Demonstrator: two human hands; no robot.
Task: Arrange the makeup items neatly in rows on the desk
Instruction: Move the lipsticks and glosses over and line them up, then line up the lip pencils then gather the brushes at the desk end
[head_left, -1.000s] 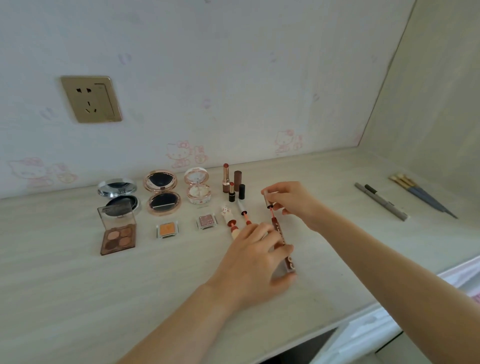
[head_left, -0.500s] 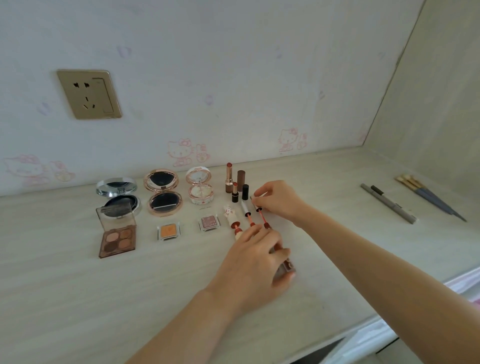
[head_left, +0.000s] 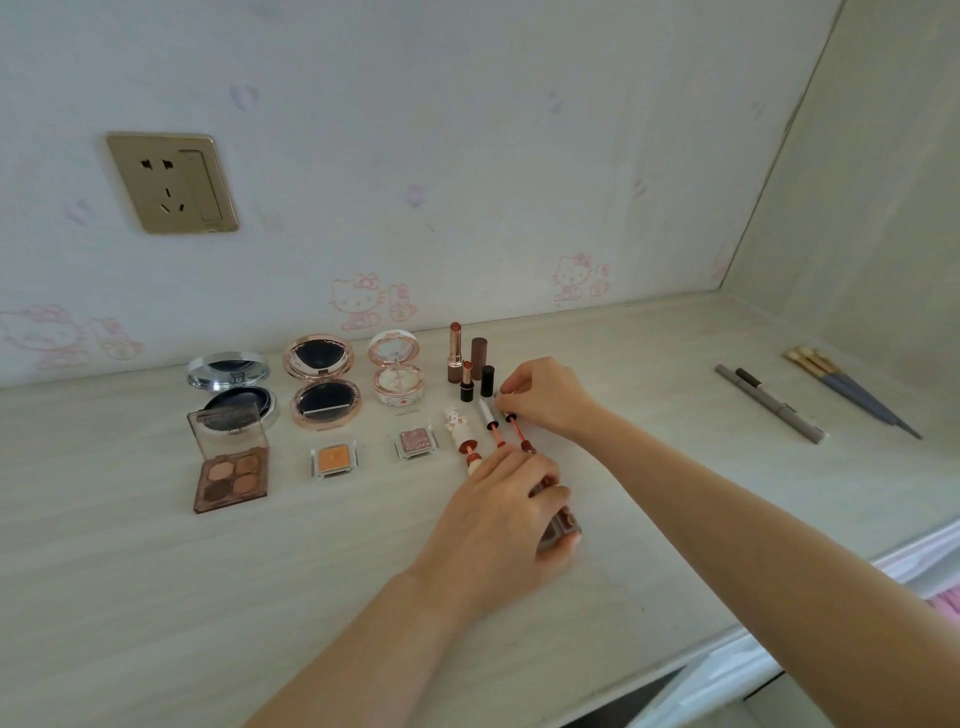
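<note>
On the pale wood-grain tabletop (head_left: 156, 597), the left hand (head_left: 498, 519) curls its fingers around a dark brown lip-gloss tube (head_left: 561, 525) lying near the front edge, while the right hand (head_left: 550, 397) pinches the cap end of a thin red-stemmed lip-gloss wand (head_left: 517, 428) lying just beside a silver-capped wand (head_left: 488, 415). To the left stand two uncapped lipsticks (head_left: 455, 351), three open round compacts (head_left: 322, 382), a brown four-pan eyeshadow palette (head_left: 231, 467) and two small square single shadows (head_left: 332, 460), set in rows.
</note>
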